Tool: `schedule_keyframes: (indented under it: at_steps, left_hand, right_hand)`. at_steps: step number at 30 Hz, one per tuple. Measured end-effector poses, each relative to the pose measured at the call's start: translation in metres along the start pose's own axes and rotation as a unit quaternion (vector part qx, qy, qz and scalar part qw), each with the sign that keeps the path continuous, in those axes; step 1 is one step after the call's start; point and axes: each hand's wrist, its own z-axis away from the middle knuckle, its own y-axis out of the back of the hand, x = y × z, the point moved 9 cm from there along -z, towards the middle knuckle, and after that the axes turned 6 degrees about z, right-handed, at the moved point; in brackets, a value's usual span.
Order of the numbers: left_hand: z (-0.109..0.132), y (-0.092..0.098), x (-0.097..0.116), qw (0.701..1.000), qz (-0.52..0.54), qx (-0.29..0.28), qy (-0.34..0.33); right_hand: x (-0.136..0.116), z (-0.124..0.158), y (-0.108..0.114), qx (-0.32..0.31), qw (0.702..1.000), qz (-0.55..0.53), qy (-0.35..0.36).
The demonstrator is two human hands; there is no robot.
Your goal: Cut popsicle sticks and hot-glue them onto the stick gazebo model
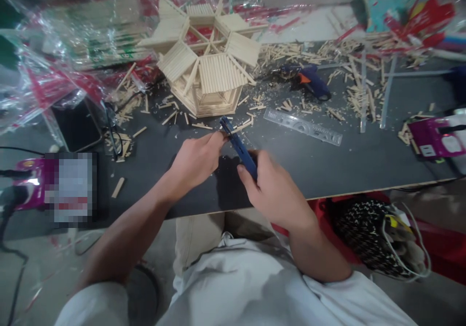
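My right hand [278, 187] is wrapped round a blue utility knife [240, 146], which points up and to the left. My left hand [198, 158] is closed in a pinch at the knife's far end, on a thin wooden stick [241, 127] that passes by the blade end. The exact contact between blade and stick is too small to make out. Just beyond both hands stands a six-sided model [222, 73] built of pale wooden sticks, with slatted roof panels spreading outward. A clear plastic ruler [303, 126] lies to the right of the knife.
A glue gun [313, 81] rests behind the ruler, near clear glue sticks [388, 93] and many cut stick pieces [284, 54]. At left are a dark phone [76, 124], a purple power strip [31, 183] and plastic wrapping [54, 83]. Another purple power strip [433, 137] is at right.
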Motion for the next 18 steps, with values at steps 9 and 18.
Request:
schedule_keyframes:
  at_steps: [9,18]
  left_hand:
    - [0.006,0.002,0.007,0.999,0.015,-0.006,0.034]
    - [0.0061,0.0002,0.0074,0.997,-0.022,-0.045,0.057]
  right_hand:
    - [0.0053,-0.0014,0.004,-0.049,0.999,-0.011,0.009]
    - [0.0013,-0.0026,0.0034,-0.066,0.996,-0.053,0.041]
